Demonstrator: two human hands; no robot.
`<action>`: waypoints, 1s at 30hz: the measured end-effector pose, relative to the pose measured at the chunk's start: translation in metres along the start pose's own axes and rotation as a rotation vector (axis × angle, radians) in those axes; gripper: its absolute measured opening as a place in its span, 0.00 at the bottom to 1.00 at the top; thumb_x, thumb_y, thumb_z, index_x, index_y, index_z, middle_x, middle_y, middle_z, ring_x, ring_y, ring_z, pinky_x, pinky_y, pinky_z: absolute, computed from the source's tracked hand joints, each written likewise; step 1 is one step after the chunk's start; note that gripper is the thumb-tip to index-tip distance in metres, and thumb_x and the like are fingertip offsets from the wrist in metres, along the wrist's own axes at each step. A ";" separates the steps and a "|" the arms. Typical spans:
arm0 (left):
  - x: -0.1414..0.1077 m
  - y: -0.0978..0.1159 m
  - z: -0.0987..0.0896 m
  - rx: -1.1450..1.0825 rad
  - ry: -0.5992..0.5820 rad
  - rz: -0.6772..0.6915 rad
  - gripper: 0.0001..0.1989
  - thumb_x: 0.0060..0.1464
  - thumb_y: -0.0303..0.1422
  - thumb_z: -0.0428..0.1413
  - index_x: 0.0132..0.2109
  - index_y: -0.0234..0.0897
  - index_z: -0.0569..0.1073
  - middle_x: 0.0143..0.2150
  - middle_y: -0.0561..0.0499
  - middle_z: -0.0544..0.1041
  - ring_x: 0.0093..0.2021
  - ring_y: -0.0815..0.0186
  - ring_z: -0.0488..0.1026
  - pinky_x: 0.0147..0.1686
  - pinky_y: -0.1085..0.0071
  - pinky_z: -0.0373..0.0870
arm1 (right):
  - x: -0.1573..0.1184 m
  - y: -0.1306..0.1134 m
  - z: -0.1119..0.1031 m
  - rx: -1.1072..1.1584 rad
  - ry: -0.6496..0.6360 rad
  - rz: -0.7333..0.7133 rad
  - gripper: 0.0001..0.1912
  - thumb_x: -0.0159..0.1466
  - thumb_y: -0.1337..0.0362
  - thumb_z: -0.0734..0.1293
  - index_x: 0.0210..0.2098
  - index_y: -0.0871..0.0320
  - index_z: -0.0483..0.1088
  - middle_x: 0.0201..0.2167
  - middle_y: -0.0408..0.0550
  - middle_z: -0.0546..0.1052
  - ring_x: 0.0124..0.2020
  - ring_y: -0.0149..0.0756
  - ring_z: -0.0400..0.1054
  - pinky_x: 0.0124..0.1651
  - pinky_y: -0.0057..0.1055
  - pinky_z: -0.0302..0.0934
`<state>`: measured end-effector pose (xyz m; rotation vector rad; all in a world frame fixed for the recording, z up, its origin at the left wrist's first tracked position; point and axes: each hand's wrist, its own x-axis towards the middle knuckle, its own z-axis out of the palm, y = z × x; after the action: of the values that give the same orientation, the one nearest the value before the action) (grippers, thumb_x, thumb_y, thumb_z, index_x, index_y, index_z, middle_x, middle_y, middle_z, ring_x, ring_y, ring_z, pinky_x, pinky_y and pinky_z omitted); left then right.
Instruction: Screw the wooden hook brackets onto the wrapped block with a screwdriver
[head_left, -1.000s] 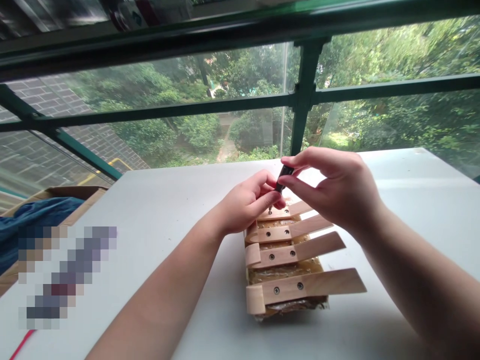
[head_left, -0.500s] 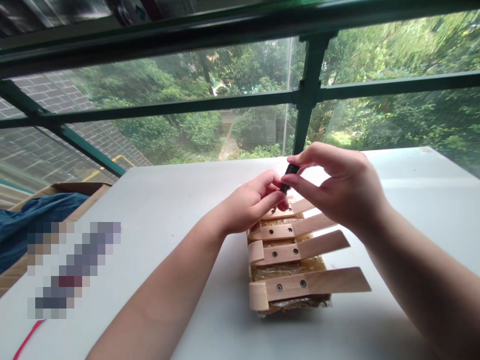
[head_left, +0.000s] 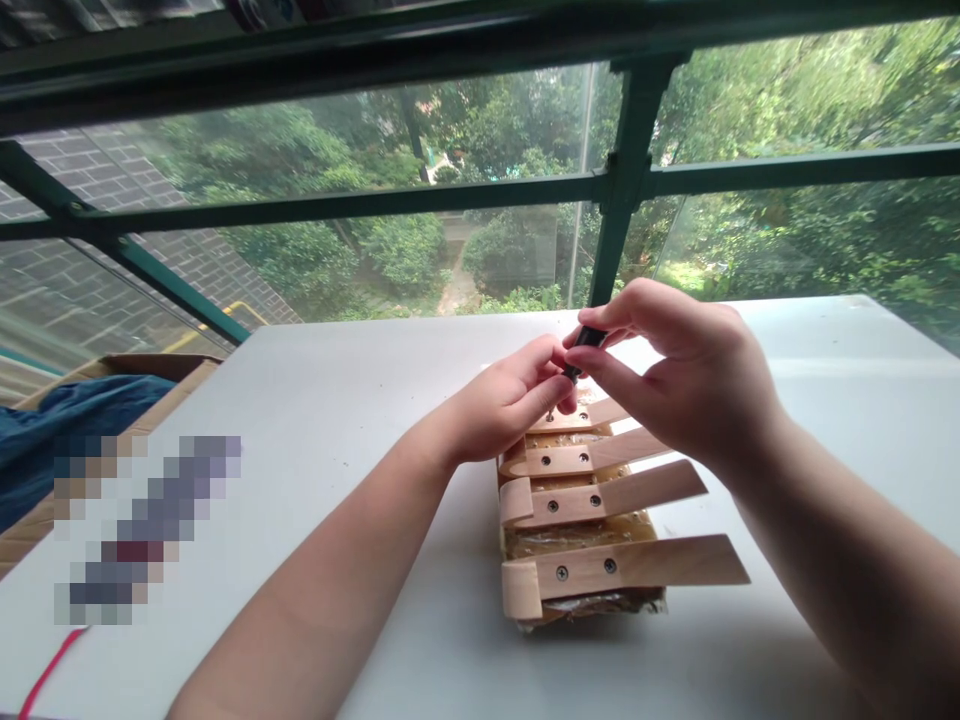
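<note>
My right hand (head_left: 667, 360) pinches the black handle of a screwdriver (head_left: 589, 340) between thumb and fingers. Lower down, my left hand (head_left: 517, 395) closes its thumb and fingers around the front part of the same tool. The tip points down at a screw (head_left: 550, 417) in the farthest wooden piece. Several pale wooden pieces (head_left: 652, 563), each with two cross-head screws, lie side by side across a block wrapped in brown tape (head_left: 592, 540). Their flat ends stick out to the right, and rounded ends sit at the left. My hands partly hide the far pieces.
The block rests on a white table (head_left: 315, 400). At the left are a pixelated, blurred object (head_left: 161, 520) with a red cord (head_left: 52, 665), and a cardboard box (head_left: 191, 375) holding blue cloth (head_left: 82, 410). Green-framed windows (head_left: 626, 180) stand behind the table.
The screwdriver handle has turned and tilts a little more in my right fingers. My left hand keeps its grip. The whole view has shifted slightly.
</note>
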<state>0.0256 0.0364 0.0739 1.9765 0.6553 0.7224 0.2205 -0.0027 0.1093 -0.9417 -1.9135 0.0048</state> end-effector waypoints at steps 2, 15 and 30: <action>0.000 0.001 0.000 -0.004 0.000 0.000 0.16 0.65 0.44 0.48 0.51 0.37 0.68 0.40 0.47 0.76 0.39 0.64 0.72 0.43 0.65 0.69 | 0.000 0.000 0.001 0.023 0.000 0.016 0.06 0.61 0.65 0.70 0.38 0.54 0.71 0.34 0.46 0.79 0.33 0.38 0.75 0.37 0.34 0.70; -0.001 0.009 -0.001 0.014 -0.015 -0.002 0.14 0.66 0.42 0.47 0.47 0.37 0.68 0.38 0.49 0.75 0.41 0.64 0.72 0.46 0.66 0.68 | 0.001 0.001 -0.009 0.187 -0.081 0.028 0.14 0.59 0.73 0.68 0.43 0.52 0.70 0.41 0.46 0.79 0.40 0.39 0.77 0.43 0.37 0.74; 0.000 0.004 0.002 -0.037 -0.004 -0.019 0.20 0.63 0.46 0.51 0.52 0.36 0.68 0.41 0.46 0.75 0.41 0.63 0.74 0.42 0.66 0.70 | 0.004 -0.008 -0.008 -0.063 -0.025 -0.044 0.04 0.61 0.71 0.69 0.34 0.55 0.73 0.37 0.45 0.82 0.37 0.38 0.77 0.40 0.37 0.71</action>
<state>0.0280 0.0333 0.0764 1.9346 0.6533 0.7145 0.2204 -0.0091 0.1192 -0.9447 -1.9673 -0.0703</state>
